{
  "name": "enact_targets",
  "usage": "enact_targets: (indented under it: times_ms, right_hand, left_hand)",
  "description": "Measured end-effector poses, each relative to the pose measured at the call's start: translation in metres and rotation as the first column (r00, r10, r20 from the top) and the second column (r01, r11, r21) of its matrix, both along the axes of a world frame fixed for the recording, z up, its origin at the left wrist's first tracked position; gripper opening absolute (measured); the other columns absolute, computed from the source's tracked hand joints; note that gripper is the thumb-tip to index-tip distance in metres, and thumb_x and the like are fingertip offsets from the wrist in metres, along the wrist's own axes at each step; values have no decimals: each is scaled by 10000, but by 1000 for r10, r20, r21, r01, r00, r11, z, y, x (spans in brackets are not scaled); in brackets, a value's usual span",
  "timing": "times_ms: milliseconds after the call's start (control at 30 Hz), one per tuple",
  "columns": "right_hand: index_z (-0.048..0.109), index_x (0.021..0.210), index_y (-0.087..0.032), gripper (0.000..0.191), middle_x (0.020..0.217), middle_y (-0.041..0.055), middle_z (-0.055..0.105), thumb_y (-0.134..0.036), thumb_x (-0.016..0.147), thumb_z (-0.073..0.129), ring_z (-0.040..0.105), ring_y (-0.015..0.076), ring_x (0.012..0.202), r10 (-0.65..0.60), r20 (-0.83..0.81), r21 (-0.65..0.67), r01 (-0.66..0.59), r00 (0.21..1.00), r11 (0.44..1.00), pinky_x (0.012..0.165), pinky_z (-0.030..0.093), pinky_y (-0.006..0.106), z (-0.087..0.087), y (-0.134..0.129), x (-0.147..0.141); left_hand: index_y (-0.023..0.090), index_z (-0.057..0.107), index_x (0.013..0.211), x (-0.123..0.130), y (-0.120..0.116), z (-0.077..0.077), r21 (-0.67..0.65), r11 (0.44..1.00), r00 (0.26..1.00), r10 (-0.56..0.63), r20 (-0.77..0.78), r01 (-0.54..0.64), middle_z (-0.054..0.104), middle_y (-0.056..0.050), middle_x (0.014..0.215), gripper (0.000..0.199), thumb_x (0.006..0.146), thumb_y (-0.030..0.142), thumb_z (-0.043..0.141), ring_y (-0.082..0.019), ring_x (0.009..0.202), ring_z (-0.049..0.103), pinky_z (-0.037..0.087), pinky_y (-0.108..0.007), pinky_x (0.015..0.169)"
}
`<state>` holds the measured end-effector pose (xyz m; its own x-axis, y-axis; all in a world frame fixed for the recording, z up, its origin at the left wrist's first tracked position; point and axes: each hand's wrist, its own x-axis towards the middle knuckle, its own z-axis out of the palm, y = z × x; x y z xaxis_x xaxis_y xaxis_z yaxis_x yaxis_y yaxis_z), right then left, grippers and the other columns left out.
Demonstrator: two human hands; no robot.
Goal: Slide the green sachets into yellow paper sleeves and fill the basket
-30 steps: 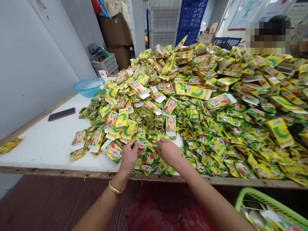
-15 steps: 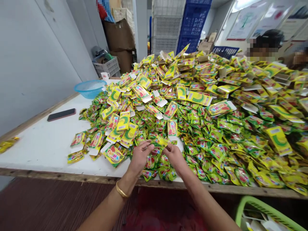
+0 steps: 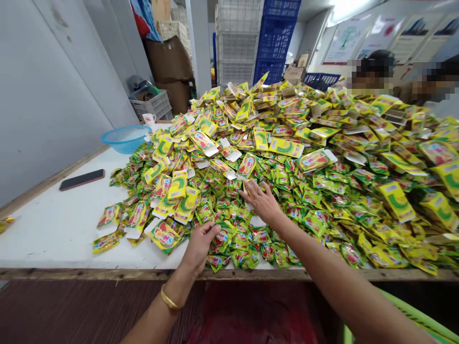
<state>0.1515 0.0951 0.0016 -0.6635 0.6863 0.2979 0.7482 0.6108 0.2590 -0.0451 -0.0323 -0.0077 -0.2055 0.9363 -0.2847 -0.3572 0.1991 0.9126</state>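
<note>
In the head view my left hand (image 3: 201, 243) is near the table's front edge, thumb and forefinger pinched at the edge of a small green foil packet (image 3: 223, 240) with a watermelon print. My right hand (image 3: 264, 203) reaches further into the pile, palm down with the fingers spread. It lies over a small yellow carton (image 3: 248, 185), mostly hidden under the fingers. Loose green packets (image 3: 247, 239) lie between and around both hands. To the left of my left hand rests a yellow carton (image 3: 164, 236) with a white flap open.
A high heap of yellow cartons (image 3: 287, 143) covers the back and right of the table (image 3: 64, 229). A phone (image 3: 82, 179) and a blue basin (image 3: 125, 138) are at the left. A green basket (image 3: 412, 308) stands below the right front edge. Two people sit beyond the heap.
My hands were together over a yellow-green piece; now they are apart. The right hand has moved forward onto a carton with fingers spread. The view has turned slightly to the right.
</note>
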Motion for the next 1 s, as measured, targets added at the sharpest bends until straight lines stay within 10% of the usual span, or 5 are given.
enact_targets:
  times_ms: [233, 500, 667, 1000]
  right_hand:
    - [542, 1173, -145, 379, 1419, 118, 393, -166, 798, 495, 222, 263, 1364, 89, 29, 150, -92, 996, 984, 1099, 119, 506, 15, 16, 1]
    - [487, 1191, -107, 517, 912, 87, 583, -426, 785, 519, 526, 224, 840, -56, -313, -47, 44, 948, 998, 760, 383, 342, -2, -78, -1]
    - [378, 1346, -171, 646, 887, 54, 536, -393, 767, 560, 497, 210, 785, -144, -377, -99, 114, 915, 988, 704, 365, 312, -32, -113, -19]
    - [312, 1418, -291, 679, 870, 42, 500, -345, 794, 573, 473, 190, 758, -106, -370, -76, 83, 923, 994, 690, 364, 295, -42, -116, -23]
  left_hand:
    - [146, 623, 723, 2, -5, 4, -63, 998, 982, -2, 191, 15, 555, 64, 563, 403, 437, 314, 851, -55, 500, 481, 395, -173, 500]
    - [147, 704, 906, -14, 7, 21, 19, 998, 993, 54, 101, -57, 627, 36, 626, 455, 495, 305, 822, -67, 561, 514, 403, -185, 559]
    - [141, 712, 950, -5, 18, 12, 89, 996, 979, -3, -205, 22, 714, -42, 828, 424, 577, 337, 757, -168, 763, 613, 466, -273, 734]
    - [179, 722, 906, -17, 25, 24, 80, 954, 700, -154, -697, 289, 726, -41, 957, 235, 702, 226, 614, -218, 918, 637, 460, -301, 857]
